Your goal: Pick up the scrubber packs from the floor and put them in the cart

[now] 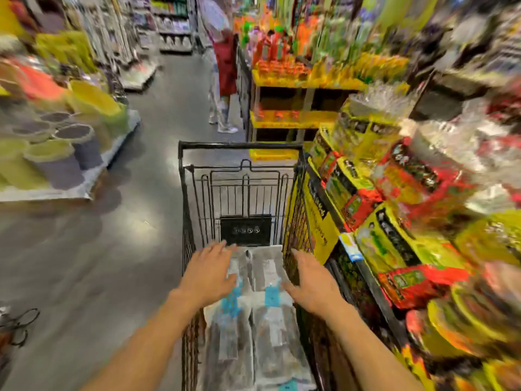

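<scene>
Hands both over the cart (242,146), low centre of frame. Left hand (207,273) has fingers spread flat, hovering above or lightly on the left edge of the scrubber packs (253,320); contact is too blurred to call. Right hand (311,283) is the same: fingers straight and apart, at the packs' right edge beside the cart's right wire wall. Neither hand grips anything.

Packs lie inside the cart basket, clear wrap with blue label patches, at least two side by side, running from mid-basket down to the bottom edge of frame.

Cart is black wire, pointing up the aisle, with a dark plate on its far panel. Shelf of yellow and red packets (394,221) sits tight against the cart's right side. Buckets (64,142) are stacked at left. Person in red (225,63) stands upper centre. Edges of frame are heavily motion-blurred.
</scene>
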Demonstrator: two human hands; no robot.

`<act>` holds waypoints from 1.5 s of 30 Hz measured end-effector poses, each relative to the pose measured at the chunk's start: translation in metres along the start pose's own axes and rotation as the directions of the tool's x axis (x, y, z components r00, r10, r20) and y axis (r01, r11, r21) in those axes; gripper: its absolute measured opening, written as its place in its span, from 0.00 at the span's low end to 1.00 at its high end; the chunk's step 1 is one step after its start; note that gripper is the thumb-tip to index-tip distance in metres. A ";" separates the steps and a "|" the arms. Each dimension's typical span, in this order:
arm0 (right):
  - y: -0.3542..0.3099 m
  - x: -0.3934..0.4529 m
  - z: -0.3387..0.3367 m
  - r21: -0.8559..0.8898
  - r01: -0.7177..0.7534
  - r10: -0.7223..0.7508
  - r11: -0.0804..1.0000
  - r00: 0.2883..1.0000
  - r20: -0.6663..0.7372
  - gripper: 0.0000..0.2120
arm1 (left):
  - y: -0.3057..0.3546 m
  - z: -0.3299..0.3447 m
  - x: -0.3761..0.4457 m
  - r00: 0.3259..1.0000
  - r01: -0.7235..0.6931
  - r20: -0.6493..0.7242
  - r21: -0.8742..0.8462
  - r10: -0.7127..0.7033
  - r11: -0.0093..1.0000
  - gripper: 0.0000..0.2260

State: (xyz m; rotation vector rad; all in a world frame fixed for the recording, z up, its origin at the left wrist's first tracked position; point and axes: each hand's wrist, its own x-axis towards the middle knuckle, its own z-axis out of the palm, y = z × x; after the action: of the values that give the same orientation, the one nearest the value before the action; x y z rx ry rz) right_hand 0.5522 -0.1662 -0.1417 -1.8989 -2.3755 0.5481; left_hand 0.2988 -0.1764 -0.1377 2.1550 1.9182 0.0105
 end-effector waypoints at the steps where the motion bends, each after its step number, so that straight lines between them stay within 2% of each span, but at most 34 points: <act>1: -0.006 -0.008 -0.009 -0.001 -0.022 0.022 1.000 0.999 -0.037 0.40 | 0.001 -0.012 -0.001 0.999 -0.041 -0.029 0.004 0.042 0.999 0.34; 6: -0.035 -0.069 -0.043 -0.001 -0.174 0.171 0.985 0.965 -0.201 0.41 | 0.007 -0.056 -0.017 0.953 -0.276 -0.115 0.045 0.279 0.960 0.34; 8: -0.046 -0.104 -0.052 0.019 -0.259 0.255 0.966 0.931 -0.262 0.42 | 0.015 -0.065 -0.025 0.918 -0.369 -0.137 0.044 0.371 0.928 0.34; 10: -0.055 -0.145 -0.058 0.021 -0.344 0.333 0.939 0.893 -0.303 0.43 | 0.029 -0.072 -0.035 0.885 -0.452 -0.096 0.060 0.456 0.890 0.34; 12: -0.062 -0.197 -0.058 0.049 -0.452 0.440 0.891 0.829 -0.345 0.44 | 0.051 -0.072 -0.048 0.825 -0.558 -0.076 0.054 0.560 0.828 0.35; 17: -0.067 -0.347 -0.044 0.162 -0.710 0.706 0.686 0.595 -0.383 0.45 | 0.139 -0.061 -0.107 0.603 -0.797 -0.004 0.038 0.797 0.603 0.38; 22: -0.086 -0.516 -0.018 0.323 -0.851 0.878 0.415 0.280 -0.388 0.47 | 0.242 -0.043 -0.219 0.327 -0.945 0.032 0.010 0.944 0.327 0.40; 25: -0.120 -0.621 0.006 0.410 -0.877 0.923 0.248 0.086 -0.375 0.48 | 0.298 -0.026 -0.310 0.159 -0.987 0.062 -0.024 0.985 0.160 0.36; 27: -0.152 -0.695 0.025 0.460 -0.878 0.930 0.133 -0.050 -0.363 0.46 | 0.334 -0.011 -0.377 0.025 -0.997 0.073 -0.064 0.997 0.030 0.33; 30: -0.210 -0.803 0.055 0.491 -0.869 0.917 -0.068 -0.248 -0.313 0.45 | 0.374 0.016 -0.489 -0.164 -0.976 0.096 -0.161 0.982 -0.147 0.36; 33: -0.275 -0.900 0.092 0.563 -0.783 0.860 -0.266 -0.456 -0.228 0.46 | 0.392 0.034 -0.608 -0.347 -0.919 0.072 -0.225 0.935 -0.323 0.40; 36: -0.343 -0.974 0.131 0.607 -0.674 0.746 -0.421 -0.637 -0.191 0.45 | 0.395 0.047 -0.718 -0.502 -0.841 0.062 -0.269 0.863 -0.470 0.34; 39: -0.411 -1.018 0.163 0.649 -0.523 0.626 -0.552 -0.774 -0.091 0.45 | 0.391 0.067 -0.813 -0.643 -0.737 0.056 -0.317 0.764 -0.597 0.33; 42: -0.465 -1.051 0.185 0.693 -0.358 0.488 -0.626 -0.873 -0.009 0.55 | 0.382 0.086 -0.896 -0.755 -0.626 0.075 -0.375 0.651 -0.684 0.34; 45: -0.515 -1.076 0.211 0.706 -0.197 0.338 -0.680 -0.939 0.063 0.57 | 0.368 0.099 -0.966 -0.844 -0.513 0.068 -0.392 0.532 -0.763 0.34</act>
State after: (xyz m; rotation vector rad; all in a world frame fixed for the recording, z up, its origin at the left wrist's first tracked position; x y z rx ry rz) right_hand 0.2791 -1.3362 0.0091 -2.4059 1.3336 -0.2995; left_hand 0.5493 -1.1757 -0.0044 2.3218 -1.5171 -0.0363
